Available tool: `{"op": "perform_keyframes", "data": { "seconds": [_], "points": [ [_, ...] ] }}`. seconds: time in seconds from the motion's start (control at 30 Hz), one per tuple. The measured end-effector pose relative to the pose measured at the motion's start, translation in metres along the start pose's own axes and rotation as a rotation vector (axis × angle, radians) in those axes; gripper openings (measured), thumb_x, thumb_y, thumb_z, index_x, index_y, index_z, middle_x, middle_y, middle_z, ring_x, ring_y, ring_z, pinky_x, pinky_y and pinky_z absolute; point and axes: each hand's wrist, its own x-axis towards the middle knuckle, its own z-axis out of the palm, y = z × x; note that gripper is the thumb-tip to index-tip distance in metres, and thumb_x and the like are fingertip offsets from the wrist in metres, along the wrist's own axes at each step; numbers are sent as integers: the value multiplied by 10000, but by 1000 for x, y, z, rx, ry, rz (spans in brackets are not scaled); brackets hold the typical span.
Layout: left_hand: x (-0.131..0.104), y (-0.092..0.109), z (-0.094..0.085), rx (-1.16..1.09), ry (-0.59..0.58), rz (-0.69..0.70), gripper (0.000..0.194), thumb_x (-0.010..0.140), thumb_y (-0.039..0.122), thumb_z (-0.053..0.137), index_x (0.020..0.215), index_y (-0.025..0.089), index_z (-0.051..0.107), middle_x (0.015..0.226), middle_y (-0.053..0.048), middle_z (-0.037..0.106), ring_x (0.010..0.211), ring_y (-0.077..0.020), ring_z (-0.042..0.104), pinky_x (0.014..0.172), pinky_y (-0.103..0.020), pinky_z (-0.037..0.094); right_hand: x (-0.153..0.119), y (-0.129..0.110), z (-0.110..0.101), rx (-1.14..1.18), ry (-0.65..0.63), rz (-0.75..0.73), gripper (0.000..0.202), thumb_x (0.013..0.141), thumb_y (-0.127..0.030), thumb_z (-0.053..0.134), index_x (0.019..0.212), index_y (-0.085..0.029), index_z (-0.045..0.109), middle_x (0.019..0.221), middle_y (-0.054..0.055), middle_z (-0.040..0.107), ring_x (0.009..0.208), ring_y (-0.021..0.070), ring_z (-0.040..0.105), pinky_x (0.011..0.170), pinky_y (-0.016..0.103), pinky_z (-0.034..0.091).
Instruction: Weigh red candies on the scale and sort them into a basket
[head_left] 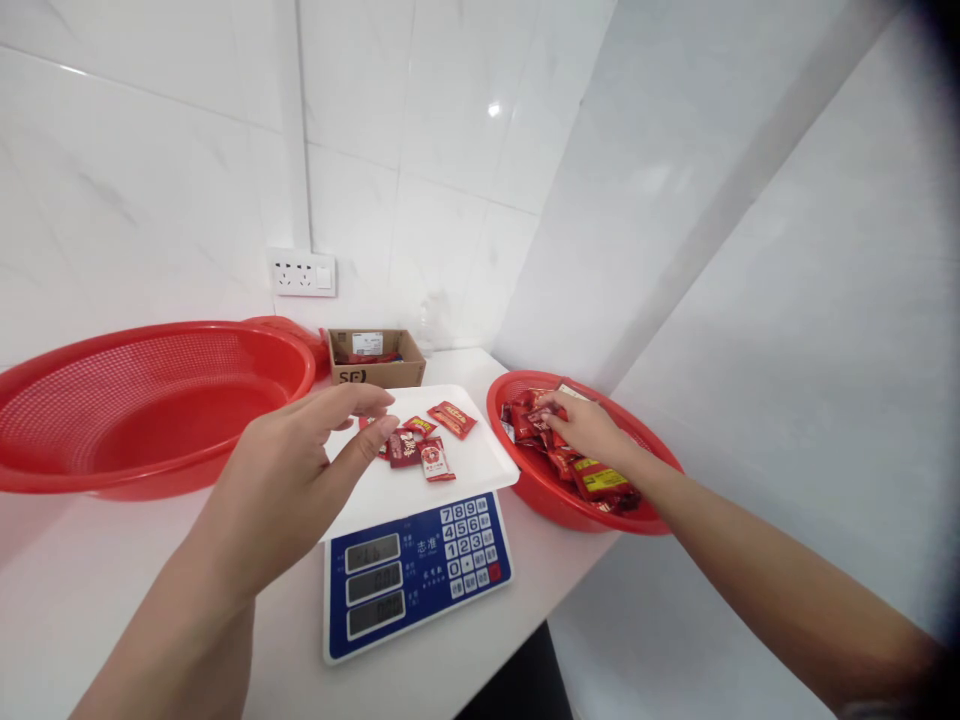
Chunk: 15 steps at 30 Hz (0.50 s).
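A digital scale (420,570) with a blue keypad panel carries a white tray (480,470). Several small red and dark red packets (436,460) lie on that tray. Over its left part is my left hand (300,470), thumb and fingers apart with nothing between them. My right hand (581,425) reaches into the right red basket (525,490), its fingertips at the wrapped packets (600,478) heaped inside. Those fingers are bent together on a packet at the pile's upper left.
A large red basket (187,390) stands at the left, with a red bag (289,335) behind it. At the back, a small cardboard box (382,372) holds some packets. Wall sockets (302,275) are above. A grey panel borders the right side.
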Motion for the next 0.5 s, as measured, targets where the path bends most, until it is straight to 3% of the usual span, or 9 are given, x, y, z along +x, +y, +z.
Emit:
{"op": "perform_keyframes", "data": {
  "seconds": [0.13, 0.2, 0.33, 0.43, 0.5],
  "points": [
    [-1, -2, 1, 10, -22, 1, 263, 909, 457, 520, 1013, 291, 695, 879, 21, 748, 578, -169, 648, 551, -277, 488, -2, -8, -5, 180, 47, 17, 200, 846, -197, 533, 992, -199, 670, 1080, 87, 727, 997, 263, 670, 910, 409, 494],
    [0, -4, 4, 11, -47, 1, 275, 918, 460, 511, 1043, 287, 685, 939, 9, 752, 673, -195, 689, 577, -286, 500, -5, -18, -8, 301, 60, 23, 206, 839, -224, 537, 1004, -193, 657, 1083, 85, 724, 946, 239, 683, 852, 384, 528],
    [3, -3, 13, -9, -151, 7, 332, 939, 486, 473, 1124, 272, 647, 1093, -33, 738, 946, -259, 699, 671, -318, 530, -21, -56, -14, 549, 27, -38, 275, 864, -347, 556, 1085, -203, 637, 1028, 65, 732, 868, 206, 708, 775, 342, 565],
    [5, 2, 21, -62, -242, 10, 343, 946, 480, 476, 1185, 269, 599, 1141, -49, 720, 964, -255, 690, 692, -326, 531, -37, -92, -12, 850, -5, -122, 326, 825, -415, 647, 1083, -215, 637, 979, 44, 723, 830, 183, 708, 733, 312, 573],
    [4, 6, 25, -115, -274, 31, 281, 951, 443, 488, 1129, 256, 599, 1029, -36, 734, 873, -229, 691, 670, -311, 517, -47, -113, -6, 1069, -43, -208, 286, 785, -386, 722, 1021, -234, 664, 895, 7, 718, 759, 149, 693, 696, 274, 567]
  ]
}}
